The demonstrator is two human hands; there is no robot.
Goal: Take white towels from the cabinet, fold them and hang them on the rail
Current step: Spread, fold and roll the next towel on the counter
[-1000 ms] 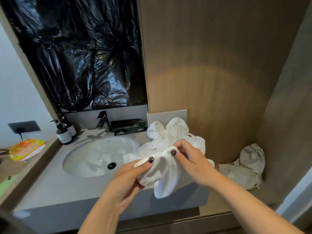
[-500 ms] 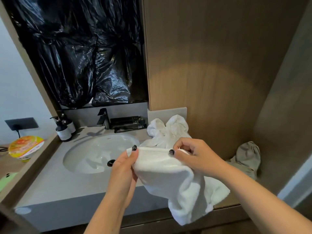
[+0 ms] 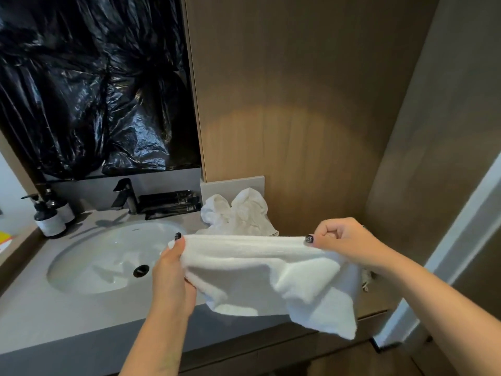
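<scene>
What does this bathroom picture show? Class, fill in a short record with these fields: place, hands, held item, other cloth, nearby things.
place: bathroom counter with a sink
hands: left hand and right hand each pinch a top corner
held item: white towel, top edge stretched, the rest hanging
other cloth: crumpled towel on the counter behind
nearby things: tap, soap bottles, black plastic sheet above the sink

- Sink set in the counter, tap behind it.
- Two bottles left of the tap.
- Crumpled towel on the counter, right of the sink.
- Stretched towel in front, between left hand and right hand.
</scene>
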